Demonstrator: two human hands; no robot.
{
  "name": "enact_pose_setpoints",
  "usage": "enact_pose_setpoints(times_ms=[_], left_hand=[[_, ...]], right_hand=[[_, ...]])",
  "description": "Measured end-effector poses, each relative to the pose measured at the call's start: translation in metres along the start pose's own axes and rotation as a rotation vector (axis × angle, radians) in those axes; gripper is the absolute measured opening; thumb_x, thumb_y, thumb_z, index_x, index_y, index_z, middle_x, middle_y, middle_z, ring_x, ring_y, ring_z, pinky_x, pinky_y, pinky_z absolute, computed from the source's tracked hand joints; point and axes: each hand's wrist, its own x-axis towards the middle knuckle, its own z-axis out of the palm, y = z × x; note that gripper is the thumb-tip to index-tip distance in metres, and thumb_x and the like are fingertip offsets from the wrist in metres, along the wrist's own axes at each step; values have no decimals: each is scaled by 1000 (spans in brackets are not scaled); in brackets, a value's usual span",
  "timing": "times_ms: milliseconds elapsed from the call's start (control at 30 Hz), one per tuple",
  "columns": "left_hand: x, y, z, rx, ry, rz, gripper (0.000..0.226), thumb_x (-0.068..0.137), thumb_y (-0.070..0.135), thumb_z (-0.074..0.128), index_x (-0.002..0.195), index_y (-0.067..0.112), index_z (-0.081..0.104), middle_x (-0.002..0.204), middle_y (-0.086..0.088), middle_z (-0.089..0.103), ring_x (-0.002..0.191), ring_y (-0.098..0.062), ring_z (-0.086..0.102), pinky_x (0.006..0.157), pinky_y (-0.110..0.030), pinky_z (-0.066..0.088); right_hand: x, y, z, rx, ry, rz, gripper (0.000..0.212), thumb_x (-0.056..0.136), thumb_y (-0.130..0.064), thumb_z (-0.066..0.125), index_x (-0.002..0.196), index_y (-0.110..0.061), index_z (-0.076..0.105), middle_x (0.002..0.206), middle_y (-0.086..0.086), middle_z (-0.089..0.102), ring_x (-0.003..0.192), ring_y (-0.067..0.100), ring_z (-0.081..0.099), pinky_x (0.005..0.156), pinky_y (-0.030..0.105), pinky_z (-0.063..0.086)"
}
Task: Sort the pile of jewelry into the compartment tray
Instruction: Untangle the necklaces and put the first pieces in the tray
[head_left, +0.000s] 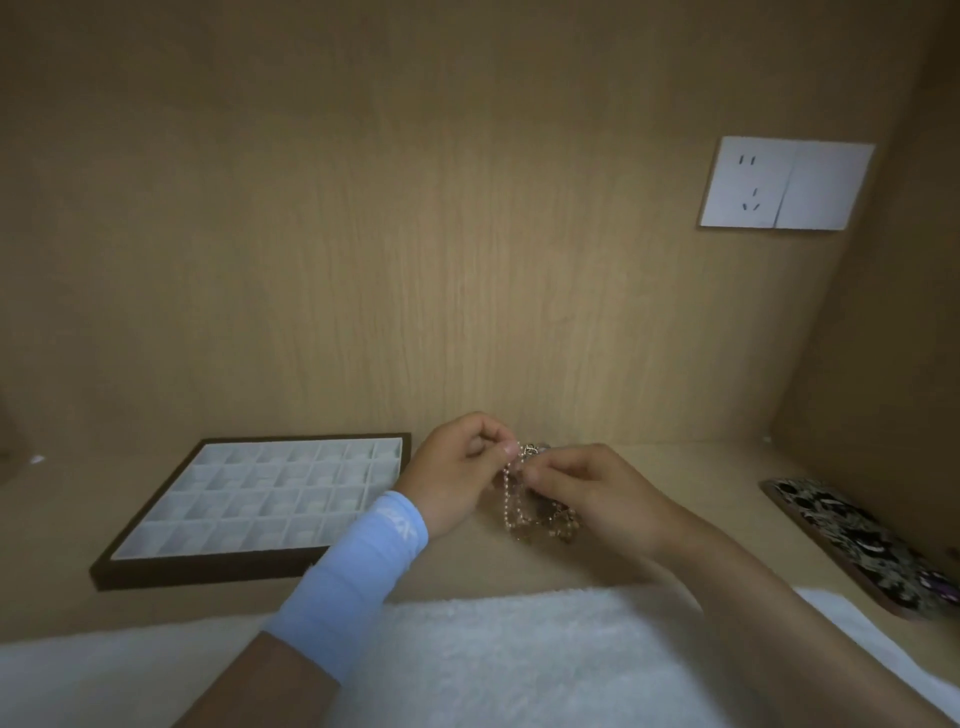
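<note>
Pinched between curled fingertips of left hand (457, 475) and right hand (587, 488): beaded chain (511, 496), trailing into the tangled pile (545, 526) mid-surface, right of the tray (249, 567). Likely light, limp, snag-prone; best held near the clasp, teased free gently.

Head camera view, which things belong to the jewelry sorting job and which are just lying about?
Job: compartment tray; beaded chain, pinched by left hand and right hand; jewelry heap at far right.
Lying about: white towel; wall socket.
</note>
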Motion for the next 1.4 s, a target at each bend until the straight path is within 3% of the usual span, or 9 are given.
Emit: enact_pose_setpoints(times_ms=[133,267,367,633,733,967,1200,1300,1400], left_hand=[[2,13,-15,-27,25,28,9,96,10,57,89,9,63,73,-4,71,69,-16,65,67,-30,53],[4,19,-36,-50,73,26,14,98,14,52,90,10,62,63,6,62,61,-10,57,66,-27,50],[3,19,-50,-83,104,-6,18,100,20,49,90,12,62,62,6,57,61,-11,53,69,-29,46],[7,12,-68,-170,121,-91,20,102,22,45,90,15,59,63,3,57,59,-18,60,70,-37,50],[6,10,-66,-92,98,-124,21,102,24,46,89,15,60,67,3,61,55,-16,58,62,-32,48],[7,4,-64,166,109,-80,20,99,26,51,100,12,66,66,11,53,45,3,47,48,-9,40],[6,-7,-53,-55,34,-226,12,97,20,57,94,15,67,91,-5,68,80,-14,66,85,-39,58],[2,-11,-45,-204,59,-337,9,96,15,58,102,15,65,106,-10,66,84,-13,64,75,-32,57],[1,-13,-44,-4,23,-305,16,95,20,60,108,27,66,116,-4,67,96,-12,62,79,-29,54]], right_hand=[[20,-39,-12,-93,-28,32,14,88,-22,76,80,-11,76,71,1,71,62,7,58,62,20,46],[42,-68,-19,-136,-57,30,17,91,-22,71,91,-5,74,89,11,77,79,15,70,81,29,51],[52,-87,-16,-86,-80,7,16,96,-22,64,88,-10,71,82,7,74,77,18,71,77,22,52],[67,-79,4,-14,-99,-13,18,98,-21,62,87,-7,66,74,3,70,70,16,67,79,34,52],[70,-71,3,-8,-106,18,18,97,-21,62,84,-9,65,71,0,70,67,13,67,74,28,51],[73,-53,-1,73,-96,64,22,101,-25,57,100,-5,64,91,8,77,91,29,74,95,50,52],[77,-59,6,334,39,59,28,108,-28,40,87,-12,50,75,11,71,73,30,70,83,48,56],[78,-63,7,335,94,6,27,108,-29,37,88,-13,47,66,6,66,64,28,65,76,46,51],[77,-68,7,325,104,-43,26,107,-26,41,86,-14,49,57,1,52,52,22,49,69,44,42]])
